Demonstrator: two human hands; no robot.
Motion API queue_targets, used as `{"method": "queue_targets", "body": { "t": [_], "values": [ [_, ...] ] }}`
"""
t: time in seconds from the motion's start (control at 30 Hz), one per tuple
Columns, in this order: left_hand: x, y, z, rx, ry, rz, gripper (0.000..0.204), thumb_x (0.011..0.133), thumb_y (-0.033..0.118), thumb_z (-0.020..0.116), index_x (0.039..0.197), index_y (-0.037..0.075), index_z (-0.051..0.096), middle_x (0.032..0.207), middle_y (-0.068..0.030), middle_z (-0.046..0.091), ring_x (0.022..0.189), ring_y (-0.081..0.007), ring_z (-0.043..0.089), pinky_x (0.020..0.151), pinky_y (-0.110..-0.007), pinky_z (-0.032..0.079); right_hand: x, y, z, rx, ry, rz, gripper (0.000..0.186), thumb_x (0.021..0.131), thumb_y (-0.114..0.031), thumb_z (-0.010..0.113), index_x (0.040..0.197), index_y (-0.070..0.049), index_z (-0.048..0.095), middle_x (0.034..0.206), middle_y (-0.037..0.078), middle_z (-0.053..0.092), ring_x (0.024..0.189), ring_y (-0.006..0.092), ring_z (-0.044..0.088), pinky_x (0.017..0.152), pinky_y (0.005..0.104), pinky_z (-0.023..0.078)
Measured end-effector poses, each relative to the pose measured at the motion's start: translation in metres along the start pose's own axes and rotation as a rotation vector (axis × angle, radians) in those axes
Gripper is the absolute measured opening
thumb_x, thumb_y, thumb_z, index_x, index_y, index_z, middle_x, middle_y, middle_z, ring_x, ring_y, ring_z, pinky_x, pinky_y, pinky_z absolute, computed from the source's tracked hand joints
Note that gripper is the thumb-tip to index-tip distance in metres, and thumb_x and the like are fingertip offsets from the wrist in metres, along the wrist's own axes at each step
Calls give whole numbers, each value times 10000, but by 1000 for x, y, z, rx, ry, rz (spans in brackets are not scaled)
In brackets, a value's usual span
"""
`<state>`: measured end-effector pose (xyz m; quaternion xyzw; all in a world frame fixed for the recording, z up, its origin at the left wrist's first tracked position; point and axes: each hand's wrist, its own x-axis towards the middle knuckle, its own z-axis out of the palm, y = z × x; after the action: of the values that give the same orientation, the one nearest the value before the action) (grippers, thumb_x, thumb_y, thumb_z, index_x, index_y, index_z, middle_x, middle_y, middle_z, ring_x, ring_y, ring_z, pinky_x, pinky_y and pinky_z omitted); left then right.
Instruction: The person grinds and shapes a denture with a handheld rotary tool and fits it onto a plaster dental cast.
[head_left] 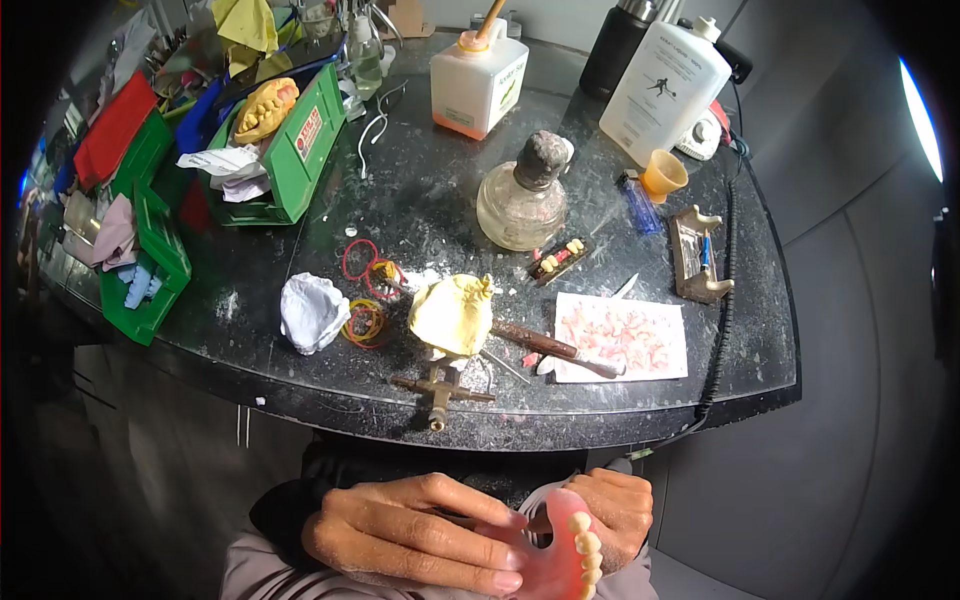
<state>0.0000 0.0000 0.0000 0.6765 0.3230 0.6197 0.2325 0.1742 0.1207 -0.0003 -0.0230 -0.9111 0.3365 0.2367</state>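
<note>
Far left on my feed, a green bin (168, 245) with papers and blue bits sits up and well left of my left fingers, and another green bin (295, 190) with a yellowish dental model (268, 108) on top is nearer, also well above them. Closer in are a white plaster lump (313, 312) and some yellow rubber bands (363, 323), up-left of my left fingertips. My left hand (420, 530) comes next — fingers stretched out flat, tips resting on the pink denture plate (562, 565); I can't see the thumb, so no idea if they're actually clamped on it. Ahead of those fingers, a brass frame (438, 397) sits under a yellow cast (452, 315), with a glass burner (521, 210) farther off. A brown-handled tool (540, 340) lies beyond my fingertips too. The plate itself is between my two hands, its tooth row on the side away from my left fingers. My right hand (612, 505) is behind it, fingers curled in together — tips hidden, so I can't tell what they grip. Past those knuckles there's a white sheet (620, 340) covered in pink shavings, then a coiled black cord (725, 290) up to their right.
</note>
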Motion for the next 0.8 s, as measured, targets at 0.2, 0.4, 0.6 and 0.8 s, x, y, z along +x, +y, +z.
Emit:
{"method": "queue_targets", "body": {
  "t": [0.2, 0.4, 0.6, 0.8],
  "values": [
    [0, -2, -3, 1, -33, -24, 169, 719, 29, 678, 874, -33, 649, 933, -145, 626, 849, -337, 590, 744, -382, 519, 2, 2, 8, -70, 117, -30, 293, 412, -193, 544, 644, -16, 579, 520, 31, 480, 373, 137, 423, 349, 253, 260],
    [0, -2, -3, -4, -63, -24, 178, 726, 42, 672, 885, -32, 645, 952, -149, 619, 887, -337, 579, 754, -375, 514, 2, 3, 8, -48, 143, -82, 321, 393, -215, 509, 626, 1, 553, 503, 31, 456, 359, 137, 404, 338, 252, 237],
    [0, -2, -5, 11, -102, -48, 191, 717, 37, 678, 895, -24, 646, 964, -139, 614, 918, -334, 569, 766, -368, 511, 3, 4, 11, -47, 170, -96, 326, 401, -218, 496, 620, 17, 545, 500, 33, 450, 351, 139, 404, 331, 247, 234],
    [0, -1, -4, 8, -103, -41, 206, 699, 29, 687, 896, -18, 649, 978, -132, 612, 932, -332, 564, 776, -365, 507, 3, 0, 4, -50, 69, -71, 321, 393, -190, 515, 641, 13, 538, 522, 48, 470, 375, 150, 431, 346, 252, 266]
  ]
}}
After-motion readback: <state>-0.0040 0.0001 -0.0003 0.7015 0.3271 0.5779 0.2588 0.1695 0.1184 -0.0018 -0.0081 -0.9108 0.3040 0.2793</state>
